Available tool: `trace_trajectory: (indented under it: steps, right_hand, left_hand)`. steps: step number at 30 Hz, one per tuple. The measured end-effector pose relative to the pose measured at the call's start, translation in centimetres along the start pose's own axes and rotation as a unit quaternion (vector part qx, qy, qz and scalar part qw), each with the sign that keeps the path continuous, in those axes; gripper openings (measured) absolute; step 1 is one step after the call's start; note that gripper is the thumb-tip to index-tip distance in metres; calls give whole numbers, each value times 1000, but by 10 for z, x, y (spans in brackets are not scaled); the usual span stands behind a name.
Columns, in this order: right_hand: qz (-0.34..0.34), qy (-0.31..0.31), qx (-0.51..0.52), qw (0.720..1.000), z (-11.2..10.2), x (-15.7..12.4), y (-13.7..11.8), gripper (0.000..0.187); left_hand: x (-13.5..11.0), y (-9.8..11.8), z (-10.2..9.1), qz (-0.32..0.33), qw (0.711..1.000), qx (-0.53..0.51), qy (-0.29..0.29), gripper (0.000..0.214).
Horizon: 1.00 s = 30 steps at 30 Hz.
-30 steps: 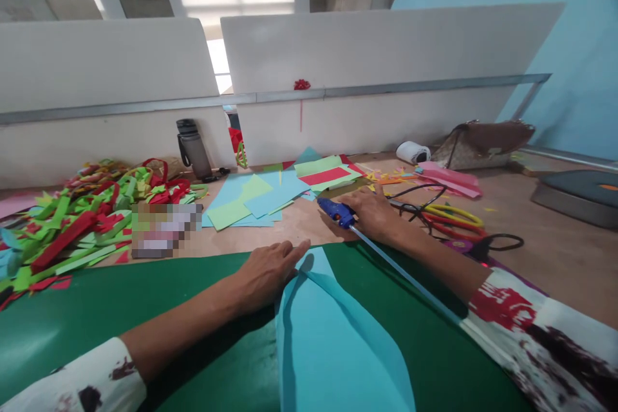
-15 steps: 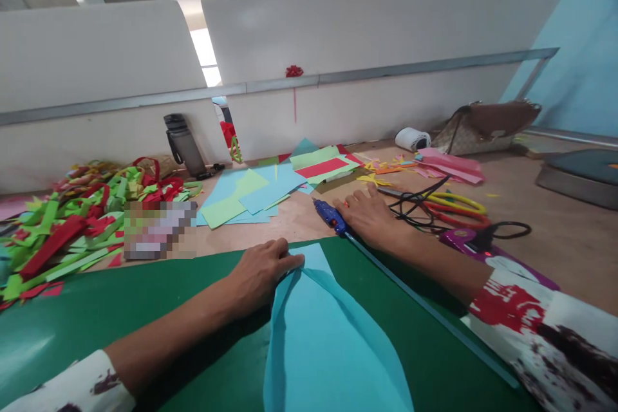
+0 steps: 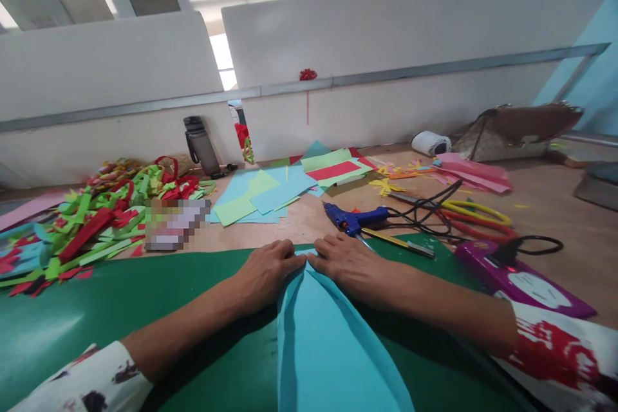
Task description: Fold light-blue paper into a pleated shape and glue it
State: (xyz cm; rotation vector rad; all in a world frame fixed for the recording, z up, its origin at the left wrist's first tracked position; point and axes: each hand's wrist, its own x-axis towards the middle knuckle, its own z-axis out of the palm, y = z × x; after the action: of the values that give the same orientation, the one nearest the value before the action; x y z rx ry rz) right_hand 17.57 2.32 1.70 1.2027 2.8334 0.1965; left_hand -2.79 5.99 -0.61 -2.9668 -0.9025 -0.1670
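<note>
A light-blue sheet of paper (image 3: 333,347) runs toward me over the green mat (image 3: 193,309), with its side edges folded up and drawn together at the far end. My left hand (image 3: 270,270) is closed on the far end of this paper from the left. From the right, my right hand (image 3: 350,267) pinches the same end, with both thumbs nearly touching. Just beyond my right hand lies a blue glue gun (image 3: 355,217) on the table, its nozzle pointing left. A yellow-handled tool, perhaps a pencil or cutter (image 3: 398,241), sits beside it.
Paper scraps (image 3: 96,219) heap at the left, near a grey bottle (image 3: 200,148). Coloured sheets (image 3: 270,193) lie at the back. Scissors (image 3: 476,212), cables, a purple power strip (image 3: 526,280) and a handbag (image 3: 521,132) are on the right.
My right hand has let go of the glue gun, leaving it on the table, and has moved left and nearer to grip the paper's end. My left hand keeps its hold.
</note>
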Motion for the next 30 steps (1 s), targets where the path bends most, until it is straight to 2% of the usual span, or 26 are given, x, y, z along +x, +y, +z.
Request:
trace_trajectory:
  steps: [6, 15, 19, 23, 30]
  right_hand:
    - [-12, 32, -52, 998, 7, 4, -3, 22]
    - [-4, 32, -64, 997, 14, 13, 1, 22]
    - [-11, 21, -59, 998, 14, 12, 3, 25]
    - [-18, 13, -49, 999, 10, 7, 4, 28]
    - [-43, 15, -13, 999, 8, -3, 8, 32]
  left_hand:
    - [0, 5, -3, -26, 999, 18, -19, 12]
    - [3, 9, -6, -31, 998, 37, -40, 14]
    - [-7, 7, -7, -13, 999, 28, -34, 22]
    - [-16, 3, -4, 19, 1000, 11, -2, 26]
    - [-20, -6, 2, 48, 999, -13, 20, 37]
